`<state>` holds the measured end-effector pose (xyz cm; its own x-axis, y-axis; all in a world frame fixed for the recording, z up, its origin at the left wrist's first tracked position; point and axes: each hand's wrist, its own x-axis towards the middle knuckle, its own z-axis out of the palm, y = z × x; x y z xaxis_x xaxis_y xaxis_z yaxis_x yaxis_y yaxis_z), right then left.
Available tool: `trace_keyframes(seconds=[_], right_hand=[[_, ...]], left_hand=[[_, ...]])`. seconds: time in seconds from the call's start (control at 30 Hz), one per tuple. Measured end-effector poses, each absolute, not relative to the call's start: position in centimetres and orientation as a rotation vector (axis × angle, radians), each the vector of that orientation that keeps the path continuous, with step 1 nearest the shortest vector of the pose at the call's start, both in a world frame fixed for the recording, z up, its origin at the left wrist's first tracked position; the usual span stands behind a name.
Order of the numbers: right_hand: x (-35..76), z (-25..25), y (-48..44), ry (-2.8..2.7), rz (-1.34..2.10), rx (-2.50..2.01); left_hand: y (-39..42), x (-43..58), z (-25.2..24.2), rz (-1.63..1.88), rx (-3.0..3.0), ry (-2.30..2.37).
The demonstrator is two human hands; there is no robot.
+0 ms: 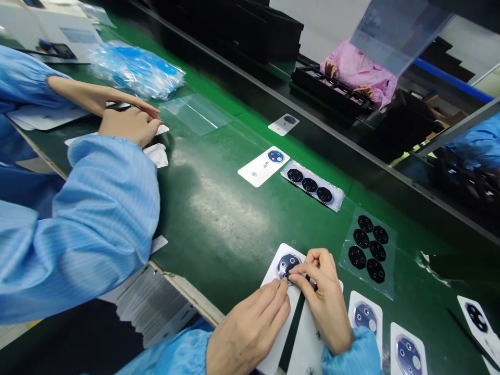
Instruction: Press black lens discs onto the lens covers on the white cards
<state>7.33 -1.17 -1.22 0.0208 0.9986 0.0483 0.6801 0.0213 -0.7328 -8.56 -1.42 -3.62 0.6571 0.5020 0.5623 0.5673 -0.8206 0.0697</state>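
A white phone back cover (278,259) lies on the green bench under both my hands, with a dark octagonal camera piece (288,263) near its top end. My left hand (250,323) is closed, its fingers pressed together at the lower edge of that piece. My right hand (322,297) pinches thumb and forefinger at the same edge. What sits between the fingertips is too small to make out. Under my right wrist, a second white cover (307,338) is partly hidden. Just right of it lie two covers with bluish camera areas, one nearer (366,312) and one lower (408,349).
A clear sheet (385,286) bears several black camera pieces. A pale strip (336,203) holds three more, beside another white cover (252,171). At left, a co-worker's hands (127,122) work over white pieces near plastic bags (136,70). Stacked pale sheets (144,302) stand below the bench edge.
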Motion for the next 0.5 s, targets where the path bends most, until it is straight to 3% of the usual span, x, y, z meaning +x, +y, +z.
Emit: trace_keyframes(seconds=[0.3,0.5], right_hand=[[6.0,-1.8,-1.6,-1.877,0.422,-1.741],[6.5,-1.2,-1.4,-1.799,0.5,-1.821]], left_hand=[[-1.3,-8.5,-3.6,-0.912,-2.761,-0.892],[-1.4,-8.5,-3.8,-0.883,-2.749,-0.895]])
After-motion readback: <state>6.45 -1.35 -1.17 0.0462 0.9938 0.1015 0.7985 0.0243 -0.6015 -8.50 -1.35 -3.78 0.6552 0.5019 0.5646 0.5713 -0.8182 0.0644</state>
